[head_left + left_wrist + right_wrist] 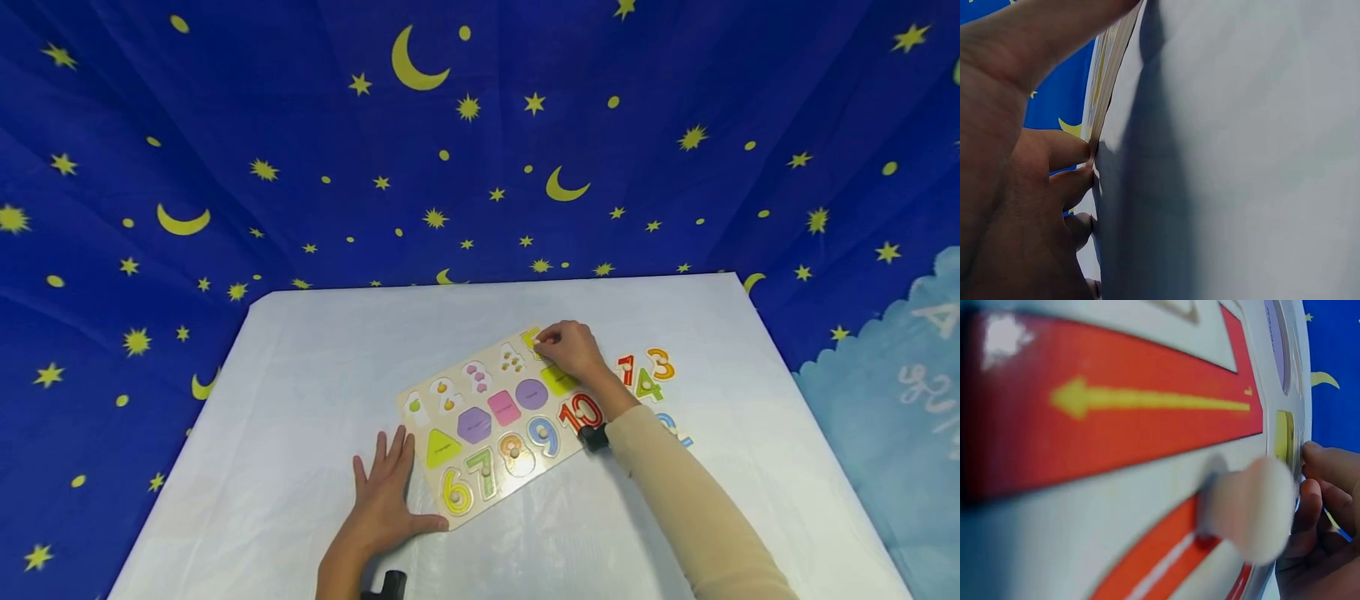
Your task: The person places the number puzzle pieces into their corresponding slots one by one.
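The puzzle board (493, 429) lies aslant on the white table (315, 375), near its middle, as I see it from my distant seat. A beige sleeve (690, 500) comes over the right part of the table. Next in size are the two hands: the left hand (381, 500) is spread and grasps nothing, resting at the left end of the board, and I judge that it steadies it. The right hand (573, 346) is pinching, as it seems, the yellow 5 (528, 337) at the far right corner, over its place. So I take the handling of this 5 as the step in hand; the places for 1 to 4 (477, 377) are bare, while the row 6 to 10 (543, 437) appears filled. I cannot tell whether the 5 goes in or comes out; in both cases the next move calls, I believe, for a straight push or pull, with the board steady. Of the loose numbers to the right, the red 1 (626, 371), orange 3 (662, 364) and green 4 (648, 386) are plain, but the sleeve hides a part of the blue 2 (677, 429). The right hand covers much of the 5, so its seat I cannot make out. Smallest, the knob (1260, 509) of the red 10 (1141, 406) stands blurred in the right wrist view.
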### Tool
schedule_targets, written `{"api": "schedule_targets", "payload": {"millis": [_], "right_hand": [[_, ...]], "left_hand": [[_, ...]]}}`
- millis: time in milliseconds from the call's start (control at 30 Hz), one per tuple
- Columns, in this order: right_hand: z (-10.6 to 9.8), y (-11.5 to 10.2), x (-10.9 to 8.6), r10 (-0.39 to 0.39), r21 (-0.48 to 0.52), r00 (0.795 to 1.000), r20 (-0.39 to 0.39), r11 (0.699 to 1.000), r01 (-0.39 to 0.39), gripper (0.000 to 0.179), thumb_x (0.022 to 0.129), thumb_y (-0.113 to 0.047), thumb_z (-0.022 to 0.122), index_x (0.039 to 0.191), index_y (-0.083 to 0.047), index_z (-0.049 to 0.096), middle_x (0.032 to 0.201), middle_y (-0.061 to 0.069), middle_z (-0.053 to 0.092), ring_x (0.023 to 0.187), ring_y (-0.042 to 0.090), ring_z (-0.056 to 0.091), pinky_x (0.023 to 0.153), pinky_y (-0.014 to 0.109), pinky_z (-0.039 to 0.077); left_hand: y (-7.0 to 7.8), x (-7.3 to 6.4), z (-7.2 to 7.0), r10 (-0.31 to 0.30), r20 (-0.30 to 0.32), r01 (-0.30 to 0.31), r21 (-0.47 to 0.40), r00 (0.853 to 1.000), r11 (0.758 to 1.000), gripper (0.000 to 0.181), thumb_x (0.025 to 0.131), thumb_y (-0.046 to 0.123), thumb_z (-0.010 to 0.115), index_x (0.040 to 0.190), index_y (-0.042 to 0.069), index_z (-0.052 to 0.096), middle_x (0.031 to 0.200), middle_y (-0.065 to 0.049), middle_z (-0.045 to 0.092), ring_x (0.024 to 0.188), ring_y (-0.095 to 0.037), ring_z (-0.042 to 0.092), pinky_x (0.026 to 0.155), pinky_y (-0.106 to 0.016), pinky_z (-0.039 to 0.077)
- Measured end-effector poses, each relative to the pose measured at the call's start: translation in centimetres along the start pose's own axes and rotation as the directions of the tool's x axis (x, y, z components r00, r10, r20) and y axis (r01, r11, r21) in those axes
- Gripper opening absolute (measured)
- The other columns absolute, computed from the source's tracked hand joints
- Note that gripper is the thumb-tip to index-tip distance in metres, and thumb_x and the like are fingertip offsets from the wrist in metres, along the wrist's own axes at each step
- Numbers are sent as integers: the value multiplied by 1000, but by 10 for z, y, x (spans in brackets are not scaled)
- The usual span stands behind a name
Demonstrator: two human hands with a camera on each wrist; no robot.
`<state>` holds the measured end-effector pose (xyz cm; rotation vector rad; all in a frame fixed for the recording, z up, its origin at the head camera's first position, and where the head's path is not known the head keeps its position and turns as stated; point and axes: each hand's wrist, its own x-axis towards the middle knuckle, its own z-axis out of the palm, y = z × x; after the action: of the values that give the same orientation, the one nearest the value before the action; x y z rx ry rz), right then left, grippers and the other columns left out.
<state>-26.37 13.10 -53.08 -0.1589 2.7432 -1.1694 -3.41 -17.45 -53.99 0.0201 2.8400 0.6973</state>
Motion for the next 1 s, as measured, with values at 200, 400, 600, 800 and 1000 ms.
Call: {"api": "schedule_targets", "payload": {"millis": [200, 400, 600, 800, 1000], "right_hand": [[-1, 0, -2, 25, -7, 1000, 15, 1000, -25, 20, 87, -27, 72, 99, -11, 73, 91, 4, 62, 86, 20, 55, 77, 34, 46], [-3, 4, -4, 7, 18, 999, 34, 1000, -8, 24, 87, -29, 72, 103, -11, 73, 94, 4, 63, 87, 20, 55, 78, 34, 48], [-5, 10, -7, -8, 44, 1000, 28, 999, 6, 24, 85, -32, 73, 100, -14, 73, 93, 2, 63, 85, 19, 56, 75, 33, 49], [-10, 14, -15, 22, 62, 998, 58, 998, -26, 23, 85, -33, 74, 99, -15, 73, 89, 2, 64, 81, 19, 57, 71, 32, 49], [-16, 17, -22, 12, 57, 997, 74, 998, -16, 23, 86, -31, 73, 101, -13, 73, 91, 3, 63, 83, 20, 57, 73, 32, 49]], "left_hand": [[-1, 0, 1, 1, 5, -1, 1, 1000, 1000, 143, 43, 80, 75, 154, 11, 17, 160, -8, 8, 145, -33, -7, 107, -62, -13], [-2, 0, 0, -2, 10, 2, -6, 1000, 1000, 143, 43, 79, 75, 154, 10, 17, 160, -9, 7, 145, -32, -7, 107, -61, -14], [-2, 0, 1, 5, 2, -5, -3, 1000, 1000, 143, 43, 79, 76, 154, 8, 19, 160, -10, 10, 145, -33, -6, 107, -62, -13], [0, -1, 1, 14, 0, -14, -13, 1000, 1000, 141, 44, 77, 77, 154, 8, 21, 160, -11, 11, 145, -34, -5, 107, -62, -13], [0, -1, 0, 8, 15, -8, -2, 1000, 1000, 141, 45, 77, 77, 154, 8, 18, 160, -10, 8, 145, -33, -7, 107, -62, -14]]}}
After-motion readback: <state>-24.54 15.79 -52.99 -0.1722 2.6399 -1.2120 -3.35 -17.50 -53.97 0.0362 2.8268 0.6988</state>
